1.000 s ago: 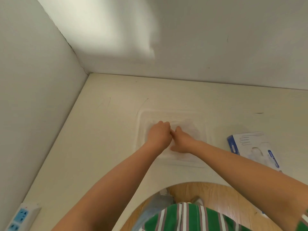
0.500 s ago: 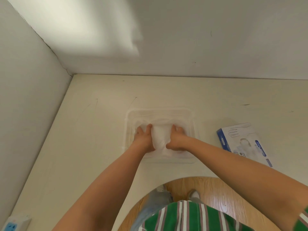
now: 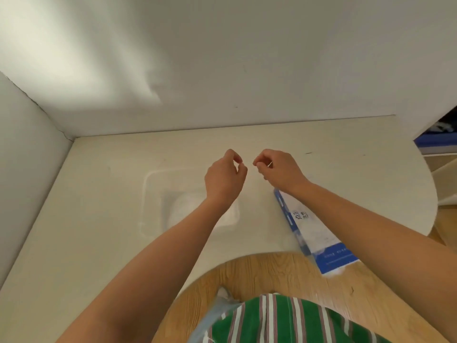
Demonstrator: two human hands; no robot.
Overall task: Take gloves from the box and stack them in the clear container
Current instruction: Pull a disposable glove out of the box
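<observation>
Two bare forearms reach forward from a green striped top (image 3: 284, 320) at the bottom of the view, over a curved cut-out in the pale table (image 3: 99, 219) where wooden floor (image 3: 259, 273) shows through. Just beyond, on the right, the blue and white glove box (image 3: 314, 233) lies flat under the right forearm, its near end reaching past the table's edge. Left of it, the clear container (image 3: 146, 194) sits on the table with a pale stack of gloves (image 3: 183, 211) inside; the left wrist crosses its right part. Farther out, the left hand (image 3: 223, 178) and the right hand (image 3: 277, 169) hang above the table, near each other but apart. Each has its fingers curled and its thumb close to the forefinger, as in a pinch. Whether a thin clear glove is held between them I cannot tell; only a faint haze shows below them. Behind stands a plain white wall (image 3: 247, 70)
</observation>
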